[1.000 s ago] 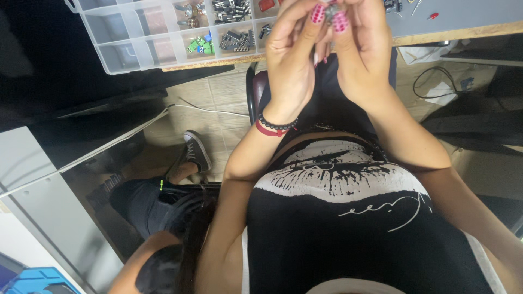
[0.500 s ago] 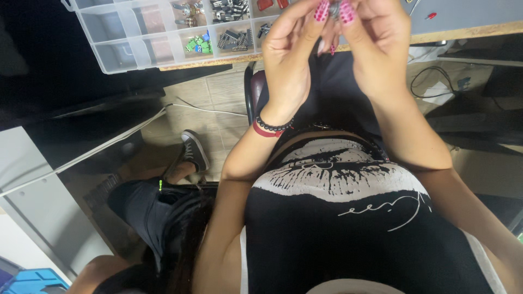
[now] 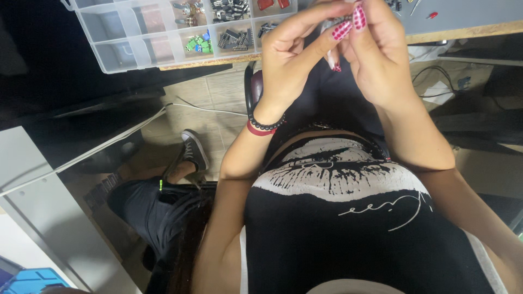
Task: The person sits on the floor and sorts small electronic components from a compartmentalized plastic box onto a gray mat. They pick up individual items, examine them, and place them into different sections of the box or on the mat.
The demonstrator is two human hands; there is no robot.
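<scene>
My left hand (image 3: 291,60), with a red and a black beaded bracelet at the wrist, and my right hand (image 3: 376,54) are raised together in front of the desk edge. Their fingertips, with pink dotted nails, pinch a small pale part (image 3: 330,24) between them. Most of the part is hidden by the fingers, so its kind is unclear. Just behind and left of the hands lies a clear plastic compartment box (image 3: 117,41) holding green terminal blocks (image 3: 199,44), black chips (image 3: 234,38) and red pieces (image 3: 272,4).
The wooden desk edge (image 3: 463,31) runs along the top. Cables (image 3: 436,81) lie on the tiled floor under it. Another person's dark-trousered leg (image 3: 144,209) and sneaker (image 3: 194,149) are at the left, beside a grey panel (image 3: 38,207).
Both hands stay together at the desk edge, with the fingertips shifting slightly on the small part. The view has drifted a little.
</scene>
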